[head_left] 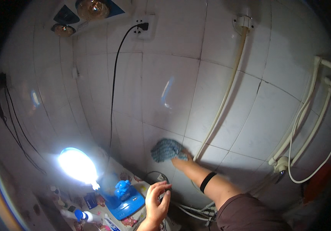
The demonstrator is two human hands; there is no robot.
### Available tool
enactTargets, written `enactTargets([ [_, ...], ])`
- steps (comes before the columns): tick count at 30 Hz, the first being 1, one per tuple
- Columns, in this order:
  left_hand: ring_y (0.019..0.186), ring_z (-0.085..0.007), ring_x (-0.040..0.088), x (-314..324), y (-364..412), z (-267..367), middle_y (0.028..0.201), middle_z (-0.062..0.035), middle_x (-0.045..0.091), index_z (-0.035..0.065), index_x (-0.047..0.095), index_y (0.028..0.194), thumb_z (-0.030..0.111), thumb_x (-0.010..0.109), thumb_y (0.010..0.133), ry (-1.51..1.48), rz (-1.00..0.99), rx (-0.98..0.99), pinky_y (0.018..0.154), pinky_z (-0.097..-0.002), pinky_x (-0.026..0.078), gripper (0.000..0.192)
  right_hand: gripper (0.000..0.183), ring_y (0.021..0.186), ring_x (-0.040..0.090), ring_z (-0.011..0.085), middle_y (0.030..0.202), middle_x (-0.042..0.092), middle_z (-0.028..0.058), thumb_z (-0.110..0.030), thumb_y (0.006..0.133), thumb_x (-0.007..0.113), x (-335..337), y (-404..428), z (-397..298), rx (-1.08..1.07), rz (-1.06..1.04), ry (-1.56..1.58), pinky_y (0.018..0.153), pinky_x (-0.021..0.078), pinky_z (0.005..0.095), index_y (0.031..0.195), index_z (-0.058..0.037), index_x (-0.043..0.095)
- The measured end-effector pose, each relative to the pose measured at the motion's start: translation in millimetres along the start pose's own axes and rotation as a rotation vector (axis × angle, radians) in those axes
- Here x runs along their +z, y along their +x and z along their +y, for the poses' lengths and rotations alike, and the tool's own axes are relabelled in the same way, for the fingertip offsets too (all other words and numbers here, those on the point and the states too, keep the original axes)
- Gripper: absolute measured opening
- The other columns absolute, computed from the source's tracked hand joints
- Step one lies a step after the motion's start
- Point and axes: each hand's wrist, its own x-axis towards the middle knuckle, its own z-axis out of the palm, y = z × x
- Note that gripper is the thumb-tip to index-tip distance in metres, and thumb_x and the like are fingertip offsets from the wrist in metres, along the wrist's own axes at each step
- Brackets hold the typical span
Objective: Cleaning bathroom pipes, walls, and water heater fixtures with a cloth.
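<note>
My right hand (182, 157) presses a blue-green checked cloth (165, 150) against the white tiled wall (165, 109), just left of the lower end of a pale hose (226, 95). The cloth looks slightly blurred and covers part of the fingers. My left hand (156, 199) is raised with bent fingers and thumb apart, beside the blue base of a desk lamp (128, 205); no object shows in it. The lamp's round head (77, 164) glows brightly to the left.
A patterned tabletop (142, 184) bears a white bottle with a blue cap (86, 216) and a tube (111, 223). A black power cord (113, 78) hangs from the wall socket (145, 27). White pipes (309, 127) and a valve (280, 165) stand at right; hoses (194, 210) lie low behind my arms.
</note>
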Motion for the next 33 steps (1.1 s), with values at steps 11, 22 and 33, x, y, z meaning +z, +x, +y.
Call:
enactTargets([
  [11, 0.1, -0.018, 0.059, -5, -7, 16, 0.114, -0.0124, 0.055, -0.0011, 0.063, 0.102, -0.002, 0.057, 0.085, -0.068, -0.043, 0.056, 0.087, -0.0283, 0.049, 0.017, 0.042, 0.108, 0.056, 0.0264, 0.115, 0.059, 0.0126, -0.032, 0.085, 0.058, -116, 75, -49, -0.248, 0.394, 0.309, 0.094, 0.044, 0.0384, 0.12, -0.0084, 0.054],
  [22, 0.089, -0.0165, 0.06, -11, 0, 20, 0.105, -0.0094, 0.06, 0.002, 0.059, 0.107, 0.004, 0.054, 0.088, -0.04, -0.013, 0.151, 0.078, -0.0281, 0.05, 0.02, 0.046, 0.113, 0.053, 0.0361, 0.12, 0.058, 0.0203, -0.042, 0.092, 0.045, -364, 208, -131, -0.599, 0.946, -1.121, 0.095, 0.0428, 0.0462, 0.12, -0.0086, 0.058],
  [33, 0.089, -0.0197, 0.062, -14, 12, -4, 0.102, -0.0134, 0.063, 0.0013, 0.065, 0.097, -0.003, 0.061, 0.081, -0.047, 0.056, 0.068, 0.076, -0.0277, 0.05, 0.017, 0.032, 0.115, 0.052, 0.0297, 0.12, 0.059, 0.0118, -0.033, 0.088, 0.054, -215, 227, -136, -0.585, 0.852, -0.495, 0.102, 0.0363, 0.0429, 0.107, -0.01, 0.065],
])
